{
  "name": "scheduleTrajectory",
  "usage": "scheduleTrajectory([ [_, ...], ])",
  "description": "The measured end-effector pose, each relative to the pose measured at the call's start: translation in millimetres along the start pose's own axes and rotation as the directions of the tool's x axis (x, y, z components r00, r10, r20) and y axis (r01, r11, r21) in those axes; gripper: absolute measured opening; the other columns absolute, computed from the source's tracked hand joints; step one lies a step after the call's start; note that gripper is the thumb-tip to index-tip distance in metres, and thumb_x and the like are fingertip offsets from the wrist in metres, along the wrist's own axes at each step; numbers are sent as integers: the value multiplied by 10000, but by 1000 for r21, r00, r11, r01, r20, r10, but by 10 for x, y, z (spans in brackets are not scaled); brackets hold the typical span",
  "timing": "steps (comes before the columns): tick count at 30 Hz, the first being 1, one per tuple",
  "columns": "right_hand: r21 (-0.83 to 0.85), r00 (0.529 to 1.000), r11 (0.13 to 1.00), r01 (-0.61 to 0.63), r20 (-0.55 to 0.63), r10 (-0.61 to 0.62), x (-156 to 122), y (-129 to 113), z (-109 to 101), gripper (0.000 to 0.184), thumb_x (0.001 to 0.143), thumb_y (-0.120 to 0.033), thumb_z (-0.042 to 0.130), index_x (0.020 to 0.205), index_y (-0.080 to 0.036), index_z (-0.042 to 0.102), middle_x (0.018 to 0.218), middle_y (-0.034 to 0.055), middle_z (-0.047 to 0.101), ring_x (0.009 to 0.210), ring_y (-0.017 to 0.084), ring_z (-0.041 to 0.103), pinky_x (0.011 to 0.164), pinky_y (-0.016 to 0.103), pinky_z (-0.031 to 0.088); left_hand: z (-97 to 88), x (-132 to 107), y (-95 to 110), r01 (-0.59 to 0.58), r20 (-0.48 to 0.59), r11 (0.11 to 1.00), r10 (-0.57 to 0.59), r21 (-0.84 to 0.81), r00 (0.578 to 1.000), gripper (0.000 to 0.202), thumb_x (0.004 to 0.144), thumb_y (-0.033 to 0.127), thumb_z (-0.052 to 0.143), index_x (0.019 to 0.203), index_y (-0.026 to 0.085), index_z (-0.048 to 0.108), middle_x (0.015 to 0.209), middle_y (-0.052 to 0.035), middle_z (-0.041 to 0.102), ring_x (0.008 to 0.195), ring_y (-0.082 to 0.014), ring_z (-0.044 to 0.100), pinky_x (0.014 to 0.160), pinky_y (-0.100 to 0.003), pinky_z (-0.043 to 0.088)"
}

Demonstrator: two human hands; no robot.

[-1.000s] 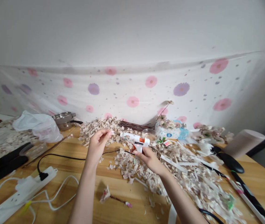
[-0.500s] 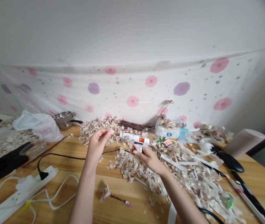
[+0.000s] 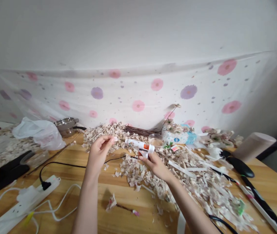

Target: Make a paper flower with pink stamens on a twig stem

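Observation:
My right hand (image 3: 154, 164) is wrapped round the handle of a white hot glue gun (image 3: 138, 146) with an orange patch on its side. The gun's nozzle points left at the fingertips of my left hand (image 3: 101, 148). Those fingers are pinched on a small pale petal (image 3: 115, 138), mostly hidden by them. Nozzle and petal lie very close; whether they touch I cannot tell. On the table below lies a short twig with a pale paper flower (image 3: 111, 202) at one end and a pink tip at the other.
Heaps of pale petals (image 3: 158, 182) cover the middle and right. A power strip (image 3: 26, 204) with cords lies front left. Behind are a bundle of twigs (image 3: 140, 130), a clear bowl (image 3: 156, 139), a tissue pack (image 3: 177, 137) and a steel pot (image 3: 66, 126).
Both hands and the glue gun have shifted very slightly left, and the gun has tilted a little. The view has moved slightly. Both holds are unchanged.

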State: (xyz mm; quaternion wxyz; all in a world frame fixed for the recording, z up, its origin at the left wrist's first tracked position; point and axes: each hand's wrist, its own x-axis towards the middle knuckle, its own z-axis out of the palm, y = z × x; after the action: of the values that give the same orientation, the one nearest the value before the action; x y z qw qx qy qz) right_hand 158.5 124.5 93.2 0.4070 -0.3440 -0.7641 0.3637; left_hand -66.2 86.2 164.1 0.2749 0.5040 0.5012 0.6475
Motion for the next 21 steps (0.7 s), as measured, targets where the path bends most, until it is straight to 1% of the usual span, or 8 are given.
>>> scheduleTrajectory([
  [3, 18, 1000, 1000, 25, -3, -25, 31, -11, 81, 290, 916, -382, 479, 1109, -187, 572, 1173, 85, 594, 1108, 267, 521, 983, 413, 388, -125, -18, 92, -17, -72, 1000, 17, -11, 997, 325, 664, 404, 746, 842, 141, 675, 816, -59, 700, 790, -192, 656, 755, -287, 518],
  [6, 18, 997, 998, 57, 45, -58, 173, -74, 255, 369, 932, -335, 458, 1269, -186, 476, 1275, 88, 549, 1156, 243, 513, 1014, 396, 380, -310, -60, 189, -56, -185, 998, 50, -27, 981, 305, 650, 370, 762, 842, 150, 677, 781, -33, 690, 766, -168, 644, 748, -262, 513],
  [8, -8, 991, 998, 68, 115, -67, 356, -105, 453, 372, 920, -303, 493, 1275, -191, 480, 1243, 81, 574, 1112, 232, 542, 994, 388, 404, -440, -104, 248, -95, -285, 995, 81, -35, 955, 276, 664, 353, 753, 848, 161, 678, 769, -10, 679, 738, -141, 626, 731, -235, 505],
  [10, -56, 978, 996, 66, 202, -53, 587, -89, 716, 310, 884, -259, 565, 1183, -178, 554, 1139, 73, 622, 1006, 221, 586, 920, 378, 461, -556, -152, 299, -145, -393, 989, 120, -35, 912, 247, 680, 336, 744, 857, 177, 679, 775, 9, 670, 721, -112, 608, 734, -210, 496],
  [13, -151, 953, 988, 39, 302, 8, 912, 36, 1157, 262, 901, -284, 577, 1121, -143, 570, 1105, 76, 605, 952, 198, 606, 832, 398, 511, -677, -205, 351, -205, -513, 978, 159, -33, 843, 222, 678, 307, 752, 855, 189, 687, 757, 25, 663, 696, -89, 598, 767, -200, 491],
  [15, -214, 940, 976, 23, 336, 52, 1047, 156, 1411, 280, 916, -303, 559, 1145, -142, 557, 1136, 80, 584, 970, 202, 601, 824, 402, 520, -718, -219, 368, -212, -540, 976, 157, -41, 827, 214, 671, 297, 757, 843, 189, 688, 732, 28, 658, 674, -90, 595, 774, -216, 498],
  [17, -271, 930, 962, 11, 356, 90, 1106, 266, 1591, 284, 921, -307, 551, 1155, -146, 553, 1145, 81, 580, 969, 202, 601, 820, 398, 524, -733, -221, 381, -200, -541, 979, 143, -48, 829, 204, 670, 290, 753, 832, 186, 687, 713, 27, 656, 656, -97, 594, 763, -237, 510],
  [21, -375, 927, 927, -6, 346, 146, 1093, 361, 1689, 291, 921, -311, 550, 1160, -146, 551, 1148, 80, 579, 971, 206, 601, 820, 399, 524, -726, -235, 426, -215, -544, 973, 134, -88, 828, 155, 660, 215, 746, 788, 161, 679, 685, 30, 656, 635, -83, 588, 717, -212, 512],
])
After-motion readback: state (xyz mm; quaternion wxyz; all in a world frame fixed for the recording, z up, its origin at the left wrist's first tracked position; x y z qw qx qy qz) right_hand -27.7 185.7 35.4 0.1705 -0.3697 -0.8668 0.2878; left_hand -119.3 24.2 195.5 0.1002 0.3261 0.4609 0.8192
